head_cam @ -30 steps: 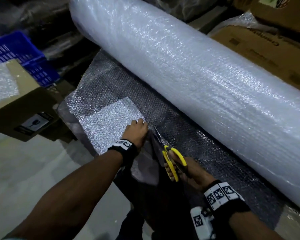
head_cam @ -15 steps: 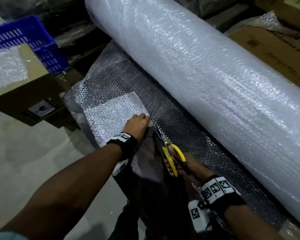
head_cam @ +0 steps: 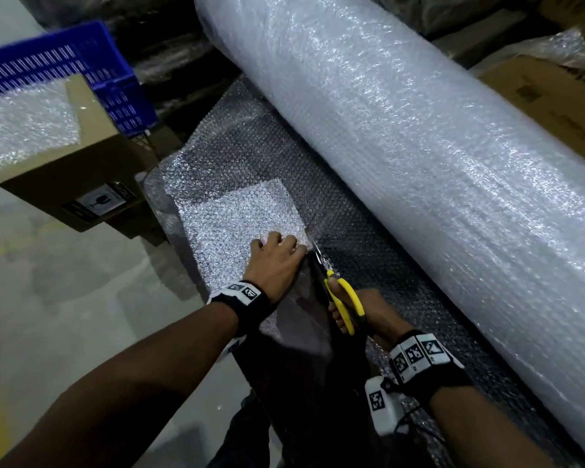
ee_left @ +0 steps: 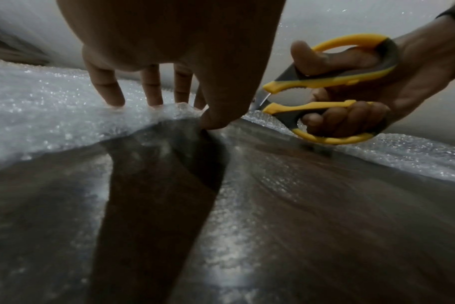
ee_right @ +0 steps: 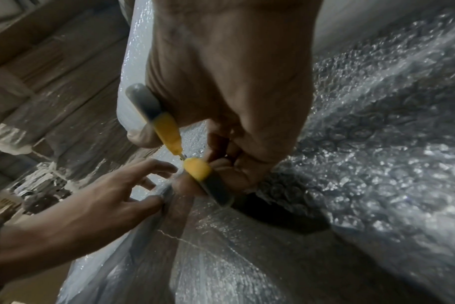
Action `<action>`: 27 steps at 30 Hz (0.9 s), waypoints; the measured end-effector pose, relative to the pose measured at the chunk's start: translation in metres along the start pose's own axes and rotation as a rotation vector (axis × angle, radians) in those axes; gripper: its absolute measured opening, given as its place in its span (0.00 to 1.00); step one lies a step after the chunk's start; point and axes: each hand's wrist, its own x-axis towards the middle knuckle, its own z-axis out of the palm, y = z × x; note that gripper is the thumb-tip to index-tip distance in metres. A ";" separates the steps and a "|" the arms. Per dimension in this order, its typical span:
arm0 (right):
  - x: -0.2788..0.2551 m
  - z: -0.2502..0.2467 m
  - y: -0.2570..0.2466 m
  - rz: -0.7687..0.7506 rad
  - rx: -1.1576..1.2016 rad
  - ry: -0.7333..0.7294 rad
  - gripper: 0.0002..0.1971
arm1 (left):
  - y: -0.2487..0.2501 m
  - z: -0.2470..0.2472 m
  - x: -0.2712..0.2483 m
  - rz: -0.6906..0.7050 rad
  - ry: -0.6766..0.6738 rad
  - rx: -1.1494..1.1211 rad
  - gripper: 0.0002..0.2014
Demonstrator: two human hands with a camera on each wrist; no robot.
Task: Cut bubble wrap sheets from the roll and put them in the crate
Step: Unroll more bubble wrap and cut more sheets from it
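Bubble wrap (head_cam: 240,214) dimpled, roll (head_cam: 419,136) cylindrical

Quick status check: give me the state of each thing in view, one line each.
Bubble wrap roll: lying on its side, partly unrolled.
Unrolled sheet: spread flat, partly cut.
Scissors: handles apart, blades at the cut.
Left hand: fingers on top, thumb under the cut edge, holding the sheet.
Right hand: grips the scissors.
Blue crate: upright behind a cardboard box.
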 end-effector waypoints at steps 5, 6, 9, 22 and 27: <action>0.010 0.001 0.007 -0.020 0.014 0.060 0.23 | 0.005 -0.001 -0.007 -0.039 -0.059 -0.006 0.22; 0.012 0.001 0.009 -0.028 0.005 0.064 0.23 | 0.005 -0.002 -0.007 -0.044 -0.066 -0.010 0.22; 0.013 0.000 0.010 -0.012 -0.003 0.030 0.24 | 0.005 -0.004 -0.008 -0.060 -0.080 -0.046 0.23; 0.031 0.004 -0.006 0.014 -0.179 -0.024 0.43 | 0.006 -0.015 -0.006 -0.084 -0.164 -0.090 0.31; 0.036 0.003 -0.002 -0.036 -0.141 0.014 0.37 | 0.006 -0.015 -0.005 -0.084 -0.203 -0.082 0.34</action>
